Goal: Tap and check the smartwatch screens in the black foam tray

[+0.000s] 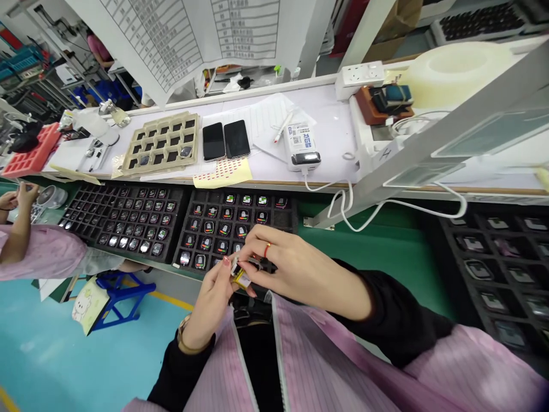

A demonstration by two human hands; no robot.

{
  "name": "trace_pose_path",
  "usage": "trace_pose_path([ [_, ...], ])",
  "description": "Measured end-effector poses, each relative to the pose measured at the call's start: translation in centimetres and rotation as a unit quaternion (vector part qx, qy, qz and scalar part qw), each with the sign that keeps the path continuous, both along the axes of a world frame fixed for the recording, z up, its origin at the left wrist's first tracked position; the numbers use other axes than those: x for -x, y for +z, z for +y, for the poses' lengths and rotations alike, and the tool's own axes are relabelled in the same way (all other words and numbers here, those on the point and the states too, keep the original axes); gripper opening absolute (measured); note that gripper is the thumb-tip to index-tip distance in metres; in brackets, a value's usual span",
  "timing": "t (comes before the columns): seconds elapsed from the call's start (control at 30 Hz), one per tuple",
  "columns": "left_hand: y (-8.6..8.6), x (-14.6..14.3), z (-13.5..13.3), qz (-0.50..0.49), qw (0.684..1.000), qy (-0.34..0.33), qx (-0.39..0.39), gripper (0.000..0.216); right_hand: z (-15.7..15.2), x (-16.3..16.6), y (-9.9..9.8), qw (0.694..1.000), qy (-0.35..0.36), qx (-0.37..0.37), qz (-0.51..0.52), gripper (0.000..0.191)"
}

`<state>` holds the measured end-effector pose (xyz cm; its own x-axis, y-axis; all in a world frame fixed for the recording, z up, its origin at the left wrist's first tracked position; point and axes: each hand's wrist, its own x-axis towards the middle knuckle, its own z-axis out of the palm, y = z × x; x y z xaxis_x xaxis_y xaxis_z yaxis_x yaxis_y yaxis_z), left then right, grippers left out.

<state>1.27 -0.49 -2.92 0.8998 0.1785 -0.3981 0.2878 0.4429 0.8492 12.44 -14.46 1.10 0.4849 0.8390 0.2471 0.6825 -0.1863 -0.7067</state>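
Note:
My left hand (214, 300) and my right hand (285, 263) meet just below the front edge of a black compartment tray (286, 218), and both pinch a small part with a yellow tab (241, 278). The part is tiny and largely covered by fingertips, so its exact kind is unclear. A red ring sits on a finger of my right hand. The tray under my hands holds several small square watch-like modules with coloured screens. A second black tray (124, 220) with similar modules lies to its left.
A co-worker's arm in a pink sleeve (30, 252) reaches in at the far left. The white shelf behind carries a beige tray (163, 143), two dark phones (226, 140), a yellow sticker sheet (223, 173), a white device with cable (302, 146). Another black tray (501, 257) lies right.

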Motion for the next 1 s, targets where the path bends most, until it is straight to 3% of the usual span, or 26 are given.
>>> trace_pose_path([
  [0.17, -0.4, 0.7, -0.2, 0.005, 1.000, -0.016, -0.024, 0.049, -0.1, 0.2, -1.0, 1.000, 0.003, 0.001, 0.025, 0.012],
  [0.37, -0.3, 1.1, -0.5, -0.001, 0.998, -0.035, -0.054, 0.043, -0.6, 0.6, -0.9, 0.997, -0.025, 0.027, 0.066, 0.013],
  [0.53, 0.3, 1.2, -0.8, -0.003, 0.992, -0.047, -0.114, 0.039, -0.8, 1.2, -0.2, 0.998, -0.034, 0.048, 0.039, 0.019],
  [1.0, 1.7, 2.0, -1.0, 0.020, 0.994, -0.006, -0.104, 0.048, -0.3, 1.9, 0.7, 0.995, -0.022, 0.080, -0.059, 0.018],
])
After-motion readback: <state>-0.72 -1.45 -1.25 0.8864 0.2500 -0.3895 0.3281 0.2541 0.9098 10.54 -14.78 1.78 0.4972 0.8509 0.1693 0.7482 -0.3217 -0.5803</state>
